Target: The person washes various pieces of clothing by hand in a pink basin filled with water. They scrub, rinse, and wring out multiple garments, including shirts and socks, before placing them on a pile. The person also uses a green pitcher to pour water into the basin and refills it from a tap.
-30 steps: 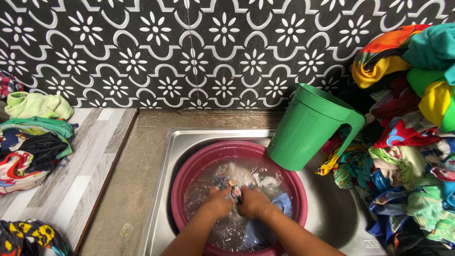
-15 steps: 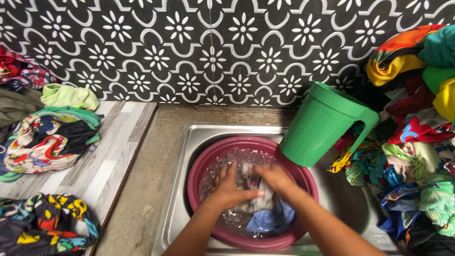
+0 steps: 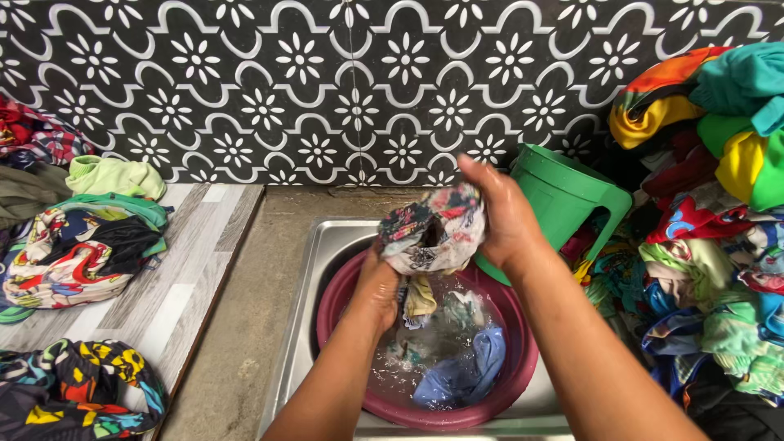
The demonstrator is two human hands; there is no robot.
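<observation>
Above the round maroon plastic basin (image 3: 351, 286) of water, the left hand (image 3: 377, 282) and right hand (image 3: 502, 212) clamp together a wet floral-patterned cloth (image 3: 433, 233).

Basin (image 3: 523, 384) in sink (image 3: 327, 245) — jug (image 3: 563, 196) probably behind.

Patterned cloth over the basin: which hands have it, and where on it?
Both. The right hand grips the bunched top of the wet patterned cloth; the left hand holds its lower part, above the maroon basin.
</observation>
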